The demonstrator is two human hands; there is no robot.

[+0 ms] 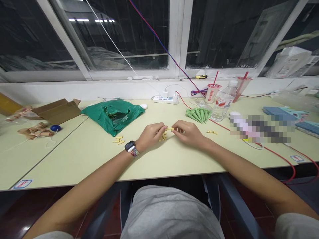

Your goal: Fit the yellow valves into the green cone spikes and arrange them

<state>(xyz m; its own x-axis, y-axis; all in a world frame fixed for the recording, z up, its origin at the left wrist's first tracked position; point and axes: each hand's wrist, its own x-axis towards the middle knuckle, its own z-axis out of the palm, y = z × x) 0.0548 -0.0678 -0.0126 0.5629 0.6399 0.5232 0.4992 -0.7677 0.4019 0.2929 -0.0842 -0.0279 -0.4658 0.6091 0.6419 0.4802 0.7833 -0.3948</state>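
Pinching a small yellow piece point(170, 129) from either end, left hand point(152, 135) and right hand point(188, 132) hold it near loose yellow pieces point(163, 136) on the table point(154, 164), where uneven finger pressure could flick it away among them.

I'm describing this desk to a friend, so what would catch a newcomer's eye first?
The green bag, lying open left of centre, probably stands out first. Right of centre, green cones fan out beside a bottle. Between them, the left hand and right hand pinch a yellow piece.
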